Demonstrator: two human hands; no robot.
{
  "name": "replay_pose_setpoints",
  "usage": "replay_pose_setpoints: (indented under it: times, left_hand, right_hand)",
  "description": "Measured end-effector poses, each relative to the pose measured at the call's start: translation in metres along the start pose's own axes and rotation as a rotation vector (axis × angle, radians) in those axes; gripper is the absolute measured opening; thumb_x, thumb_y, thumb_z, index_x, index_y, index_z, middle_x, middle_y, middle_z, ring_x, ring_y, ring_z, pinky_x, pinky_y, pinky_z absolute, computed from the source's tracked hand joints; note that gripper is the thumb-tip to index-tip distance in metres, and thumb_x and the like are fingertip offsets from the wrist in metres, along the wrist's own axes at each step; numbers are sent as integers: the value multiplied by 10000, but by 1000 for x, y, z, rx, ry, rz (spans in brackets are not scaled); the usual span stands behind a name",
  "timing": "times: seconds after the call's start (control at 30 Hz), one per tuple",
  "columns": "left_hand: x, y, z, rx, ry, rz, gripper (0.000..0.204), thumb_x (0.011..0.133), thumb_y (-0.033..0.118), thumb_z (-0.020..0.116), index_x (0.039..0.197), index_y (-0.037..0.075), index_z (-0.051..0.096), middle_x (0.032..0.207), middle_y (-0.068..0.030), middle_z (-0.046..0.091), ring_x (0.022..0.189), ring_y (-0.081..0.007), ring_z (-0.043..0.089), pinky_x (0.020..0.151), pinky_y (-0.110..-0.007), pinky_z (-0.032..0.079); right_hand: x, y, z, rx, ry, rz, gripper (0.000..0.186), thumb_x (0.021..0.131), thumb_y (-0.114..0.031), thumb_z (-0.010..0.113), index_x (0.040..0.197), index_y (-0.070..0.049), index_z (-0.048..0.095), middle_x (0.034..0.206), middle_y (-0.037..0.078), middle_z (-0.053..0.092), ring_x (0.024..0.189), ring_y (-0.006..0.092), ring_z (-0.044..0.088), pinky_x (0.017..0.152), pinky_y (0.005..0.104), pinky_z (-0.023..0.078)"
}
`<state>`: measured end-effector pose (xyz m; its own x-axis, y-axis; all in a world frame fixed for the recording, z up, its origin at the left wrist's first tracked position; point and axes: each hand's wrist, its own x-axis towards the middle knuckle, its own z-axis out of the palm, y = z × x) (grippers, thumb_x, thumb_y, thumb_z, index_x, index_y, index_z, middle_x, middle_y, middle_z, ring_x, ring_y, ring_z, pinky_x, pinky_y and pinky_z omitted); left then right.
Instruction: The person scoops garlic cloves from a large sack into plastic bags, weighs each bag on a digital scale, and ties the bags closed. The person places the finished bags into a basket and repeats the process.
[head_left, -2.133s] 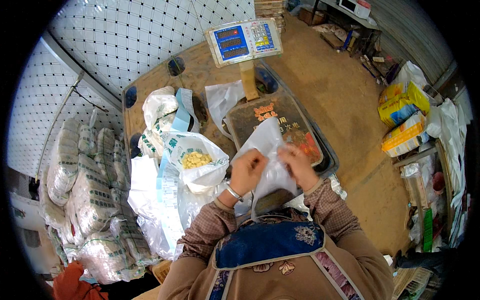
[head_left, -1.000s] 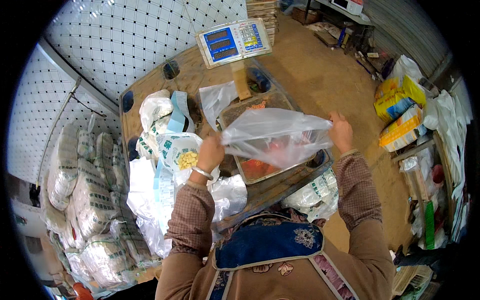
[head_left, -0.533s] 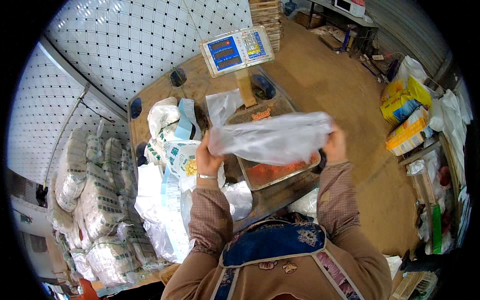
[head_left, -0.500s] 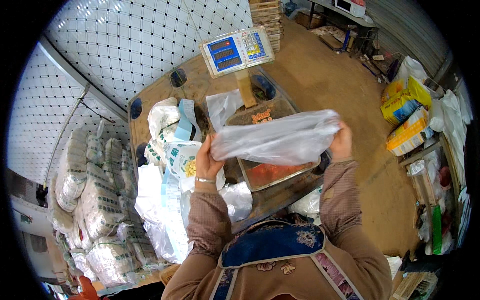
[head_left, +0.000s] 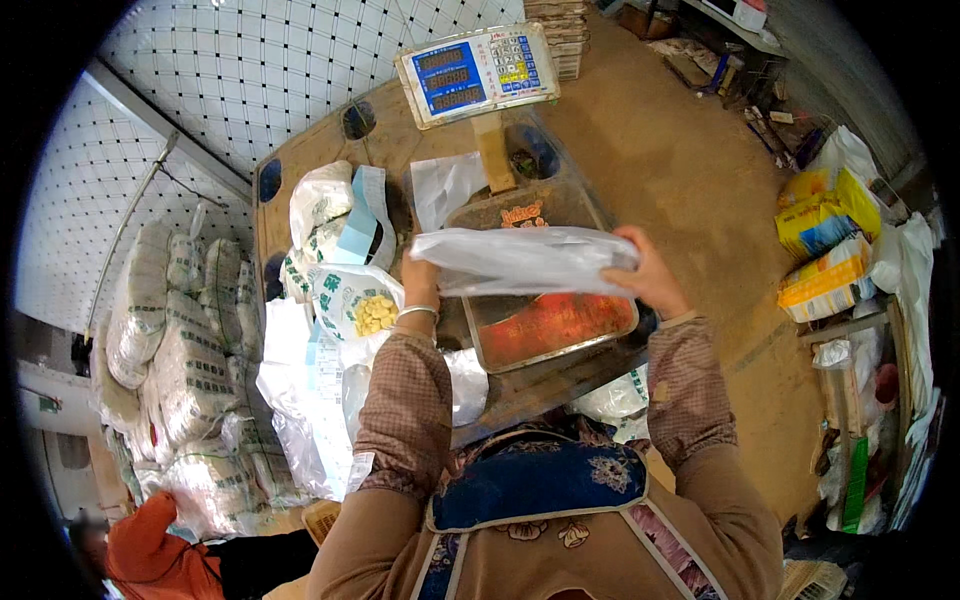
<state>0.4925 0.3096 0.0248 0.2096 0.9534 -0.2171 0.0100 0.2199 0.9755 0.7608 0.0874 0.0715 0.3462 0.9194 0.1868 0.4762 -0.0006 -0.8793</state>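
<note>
A translucent white plastic bag (head_left: 520, 262) is stretched sideways between my two hands, above the worn platform of a weighing scale (head_left: 556, 330). My left hand (head_left: 420, 282) grips the bag's left end, its fingers partly hidden behind the plastic. At the other end my right hand (head_left: 652, 278) is closed on the bag, the fingers folded over it. Left of my left wrist, an opened white bag with green print (head_left: 335, 288) holds pale yellow pieces (head_left: 375, 314). The scale's display panel (head_left: 478, 75) stands on a post beyond the bag.
White packages and papers (head_left: 310, 375) lie along the table's left side, with a flat plastic sheet (head_left: 443, 190) near the post. Large filled sacks (head_left: 190, 370) are piled at the left. A person in an orange top (head_left: 150, 545) is at lower left. Yellow bags (head_left: 825, 220) stand at right.
The bag has gone from a broad, loose sheet to a narrower, flatter strip. My right hand has moved slightly left and folded over its end. The orange-topped person shows more at lower left.
</note>
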Motion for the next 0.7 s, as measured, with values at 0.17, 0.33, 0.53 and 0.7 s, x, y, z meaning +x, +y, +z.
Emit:
replay_pose_setpoints:
  times: [0.17, 0.33, 0.53, 0.7]
  left_hand:
    - [-85, 6, 54, 961, -20, 1115, 311, 720, 141, 529, 993, 7, 464, 938, -195, 502, 835, -350, 496, 720, -385, 414]
    - [-76, -68, 76, 1223, -401, 845, 298, 739, 192, 507, 1009, 65, 524, 1098, -176, 480, 834, -336, 528, 721, -412, 439]
    - [-49, -89, 78, 1271, -745, 540, 400, 754, 212, 533, 1120, 80, 441, 1290, -183, 289, 853, -371, 537, 738, -416, 443]
    - [-47, -70, 70, 1257, -635, 625, 517, 740, 290, 579, 1182, 97, 394, 1345, -172, 191, 879, -376, 532, 776, -422, 426]
  right_hand:
    - [-10, 78, 44, 178, 158, 457, 405, 762, -207, 576, 1069, 34, 469, 927, 113, 563, 795, 208, 542, 684, 306, 424]
    - [3, 80, 32, -5, 221, 307, 475, 729, -171, 566, 1121, 54, 419, 967, 171, 535, 856, 276, 515, 756, 368, 396]
    - [13, -27, 69, -46, -174, -313, 342, 716, -145, 538, 1012, 0, 451, 1065, 216, 458, 967, 377, 429, 848, 445, 332]
    - [44, 52, 93, -554, -71, -5, 401, 740, -234, 539, 1076, -24, 478, 1092, 211, 486, 1022, 379, 444, 877, 442, 337]
